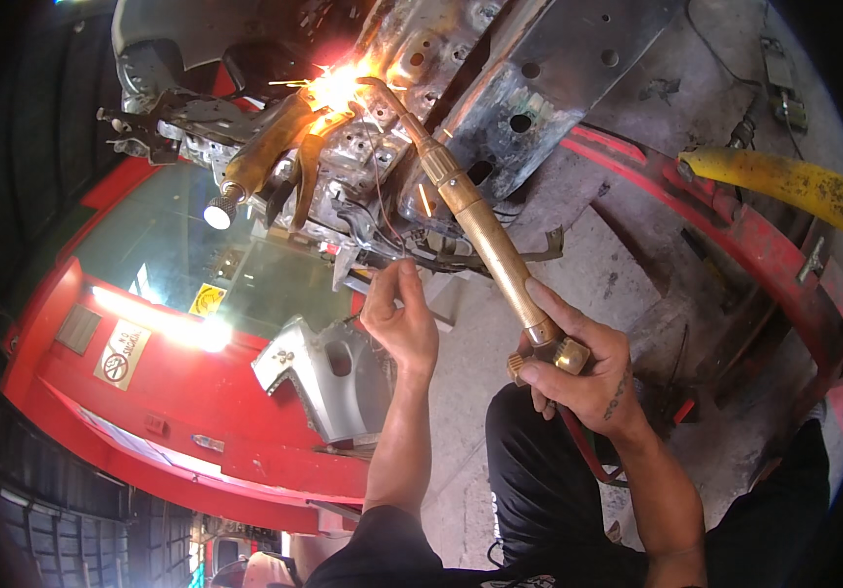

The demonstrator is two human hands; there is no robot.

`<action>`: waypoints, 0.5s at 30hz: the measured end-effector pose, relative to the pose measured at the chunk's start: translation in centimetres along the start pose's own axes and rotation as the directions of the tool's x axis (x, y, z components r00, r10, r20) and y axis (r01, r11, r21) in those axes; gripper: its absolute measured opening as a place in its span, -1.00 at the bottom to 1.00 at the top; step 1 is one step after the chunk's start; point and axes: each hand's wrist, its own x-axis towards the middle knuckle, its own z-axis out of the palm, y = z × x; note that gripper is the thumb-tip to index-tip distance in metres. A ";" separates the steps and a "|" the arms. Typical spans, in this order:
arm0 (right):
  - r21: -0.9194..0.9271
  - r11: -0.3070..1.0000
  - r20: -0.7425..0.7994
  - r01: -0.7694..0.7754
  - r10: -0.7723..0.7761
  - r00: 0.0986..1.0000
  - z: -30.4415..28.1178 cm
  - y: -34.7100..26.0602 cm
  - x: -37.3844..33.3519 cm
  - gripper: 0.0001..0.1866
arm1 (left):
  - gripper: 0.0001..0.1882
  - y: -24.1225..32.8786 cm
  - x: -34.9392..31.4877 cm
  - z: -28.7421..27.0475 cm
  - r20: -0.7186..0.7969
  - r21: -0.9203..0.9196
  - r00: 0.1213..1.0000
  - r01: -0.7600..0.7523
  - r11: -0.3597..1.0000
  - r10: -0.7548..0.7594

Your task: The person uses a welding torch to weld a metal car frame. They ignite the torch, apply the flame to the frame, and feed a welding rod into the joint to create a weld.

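Observation:
My right hand point(583, 367) is wrapped round the lower end of a brass gas torch point(485, 230), near its valve knobs. The torch slants up and left, and its bent tip meets a bright glow with flying sparks. A thin wire-like filler rod point(380, 186) runs up from the pinched fingers of my left hand point(402, 318) toward that glow. Beneath the tip lies a grey car body panel point(421, 59) with several holes. Locking pliers point(265, 152) with a knurled end screw sit beside the glow; their jaws are lost in the glare.
A red vehicle body point(176, 402) with a window fills the left side. A loose silver panel piece point(343, 382) is near my left forearm. To the right are a red metal frame point(735, 235) and a yellow tube point(784, 181). A red hose point(583, 446) hangs below the torch.

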 end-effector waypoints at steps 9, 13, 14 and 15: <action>0.006 1.000 -0.001 0.006 -0.006 1.000 0.0 0.0 0.0 -0.23 | -0.83 0.2 0.1 0.0 0.014 0.007 1.000 0.007 1.000 -0.007; -0.007 1.000 -0.004 0.004 -0.004 1.000 0.0 0.0 0.0 -0.23 | -0.82 0.2 0.0 0.0 0.011 0.004 1.000 0.017 1.000 -0.017; -0.008 1.000 -0.006 0.001 -0.001 1.000 0.0 0.0 -0.1 -0.22 | -0.83 0.1 0.0 0.0 0.011 0.005 1.000 0.018 1.000 -0.018; -0.005 1.000 -0.004 0.000 0.000 1.000 0.0 -0.1 0.0 -0.22 | -0.83 0.1 0.0 0.0 0.013 0.003 1.000 0.019 1.000 -0.019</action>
